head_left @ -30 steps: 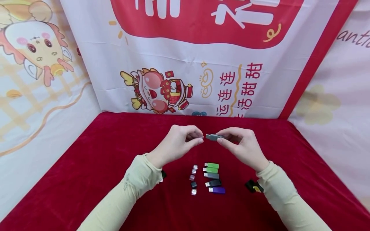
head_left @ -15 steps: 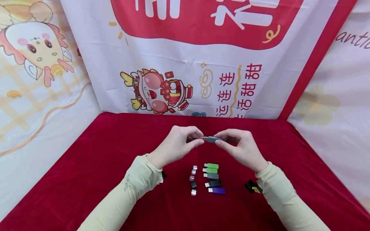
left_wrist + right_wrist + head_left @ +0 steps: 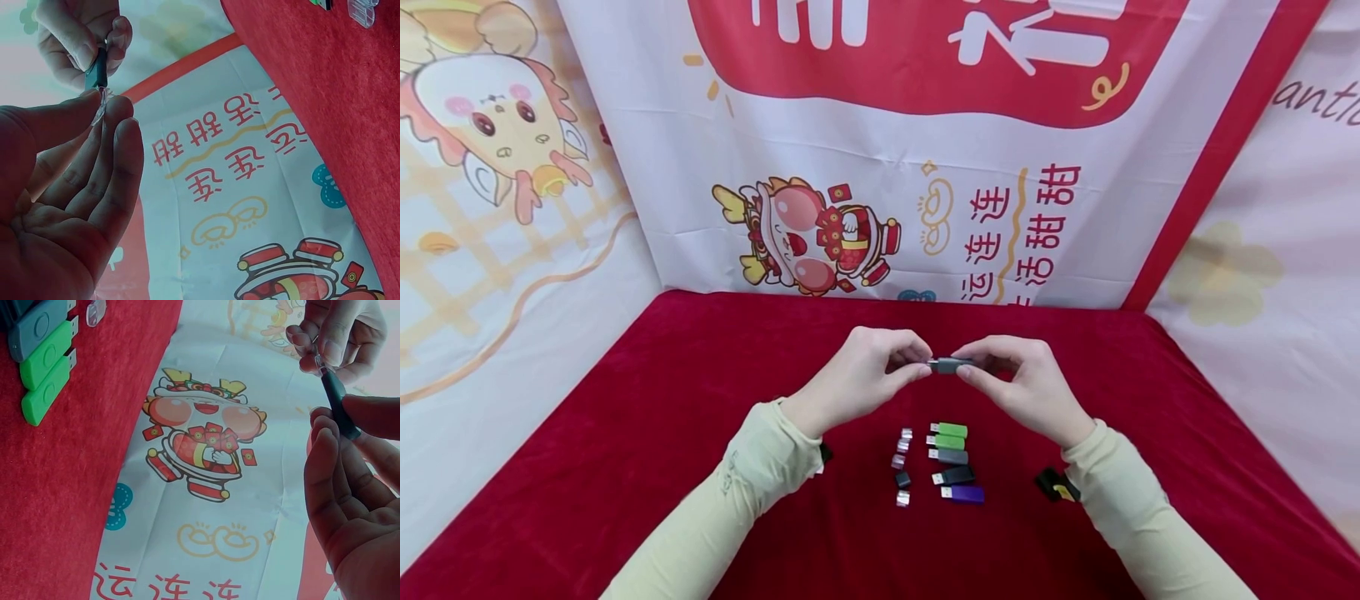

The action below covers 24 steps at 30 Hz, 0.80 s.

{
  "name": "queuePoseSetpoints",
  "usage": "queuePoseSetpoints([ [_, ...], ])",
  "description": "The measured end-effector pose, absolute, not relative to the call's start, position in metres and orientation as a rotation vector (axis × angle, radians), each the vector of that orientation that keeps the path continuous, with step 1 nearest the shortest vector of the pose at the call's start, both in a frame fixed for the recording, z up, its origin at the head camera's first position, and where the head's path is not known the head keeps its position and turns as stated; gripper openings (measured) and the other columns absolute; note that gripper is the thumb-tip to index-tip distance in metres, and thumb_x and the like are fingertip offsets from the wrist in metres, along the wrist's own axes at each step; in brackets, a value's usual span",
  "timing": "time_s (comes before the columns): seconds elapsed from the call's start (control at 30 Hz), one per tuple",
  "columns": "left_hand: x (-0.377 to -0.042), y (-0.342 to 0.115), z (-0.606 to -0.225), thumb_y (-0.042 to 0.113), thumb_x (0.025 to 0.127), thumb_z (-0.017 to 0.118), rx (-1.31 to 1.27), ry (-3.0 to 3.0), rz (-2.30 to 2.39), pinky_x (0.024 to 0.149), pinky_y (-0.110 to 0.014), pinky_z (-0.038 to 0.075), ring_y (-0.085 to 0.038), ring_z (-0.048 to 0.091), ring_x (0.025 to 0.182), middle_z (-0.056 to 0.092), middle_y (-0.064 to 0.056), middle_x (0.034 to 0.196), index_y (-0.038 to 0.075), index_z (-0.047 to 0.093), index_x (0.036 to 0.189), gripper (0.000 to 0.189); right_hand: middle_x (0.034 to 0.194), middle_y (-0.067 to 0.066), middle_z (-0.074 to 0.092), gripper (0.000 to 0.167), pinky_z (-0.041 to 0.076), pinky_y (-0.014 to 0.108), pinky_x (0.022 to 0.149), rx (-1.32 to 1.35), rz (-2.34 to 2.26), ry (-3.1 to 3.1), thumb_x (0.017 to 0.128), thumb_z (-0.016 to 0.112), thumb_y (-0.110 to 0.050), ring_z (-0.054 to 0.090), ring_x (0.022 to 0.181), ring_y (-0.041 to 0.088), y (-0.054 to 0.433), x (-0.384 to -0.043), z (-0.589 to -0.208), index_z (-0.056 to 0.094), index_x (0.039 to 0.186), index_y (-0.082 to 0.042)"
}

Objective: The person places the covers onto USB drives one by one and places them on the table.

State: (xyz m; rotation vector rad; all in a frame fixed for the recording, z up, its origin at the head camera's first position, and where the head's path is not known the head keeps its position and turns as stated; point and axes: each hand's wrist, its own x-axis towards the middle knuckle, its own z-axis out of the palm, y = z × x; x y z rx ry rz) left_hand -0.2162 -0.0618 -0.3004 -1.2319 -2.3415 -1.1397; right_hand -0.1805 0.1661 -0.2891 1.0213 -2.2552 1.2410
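Above the cloth, my right hand [image 3: 1026,375] pinches a dark grey USB flash drive [image 3: 948,366] between thumb and fingers, its plug end pointing left. Facing it, my left hand [image 3: 872,367] pinches a small clear cap [image 3: 99,109] at its thumb and fingertips. In both wrist views the cap meets the plug end and overlaps it; the left fingers hide part of it. The right wrist view shows the drive's body [image 3: 339,403] in line with the cap.
On the red cloth [image 3: 700,367] lies a column of drives: two green [image 3: 952,431], one grey [image 3: 952,457], one black [image 3: 957,476], one purple [image 3: 966,495]. Left of them sit several clear caps [image 3: 898,461] and a black cap [image 3: 902,480]. A black-and-yellow item [image 3: 1051,484] lies by the right sleeve.
The drive and the clear cap were apart a second ago. The right hand has moved slightly left and down, bringing the plug end into the cap at the left fingertips.
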Motion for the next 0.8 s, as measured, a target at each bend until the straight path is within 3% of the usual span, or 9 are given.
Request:
queuePoseSetpoints([
  [0.3,-0.2142,-0.0601,-0.3005,0.008,0.088,0.075,-1.23,-2.365,-1.113,0.072,-0.02,0.052,-0.001,0.063,0.075,0.07,0.003,0.088,0.007,0.071,0.099,0.012,0.087,0.008,0.07,0.02,0.048,0.031,0.053,1.032,1.206,-2.259,0.08,0.075,0.01,0.055,0.06,0.021,0.1654,-0.18,-0.2887,0.073,0.098,0.0],
  [0.6,-0.2121,-0.0613,-0.2998,0.022,0.092,0.072,-1.11,-2.471,-0.987,0.064,-0.024,0.05,-0.003,0.055,0.067,0.066,0.014,0.081,0.016,0.073,0.097,0.008,0.086,0.008,0.068,0.019,0.047,0.029,0.052,1.017,1.185,-2.266,0.082,0.074,0.009,0.055,0.059,0.021,0.1652,-0.1783,-0.2883,0.071,0.098,0.0],
  [0.8,-0.2116,-0.0617,-0.3,0.024,0.093,0.07,-1.109,-2.485,-0.95,0.062,-0.023,0.048,-0.004,0.054,0.066,0.065,0.015,0.079,0.016,0.074,0.097,0.009,0.085,0.008,0.068,0.018,0.048,0.029,0.052,0.996,1.181,-2.267,0.081,0.075,0.009,0.055,0.058,0.021,0.1645,-0.1777,-0.2871,0.071,0.097,0.0],
])
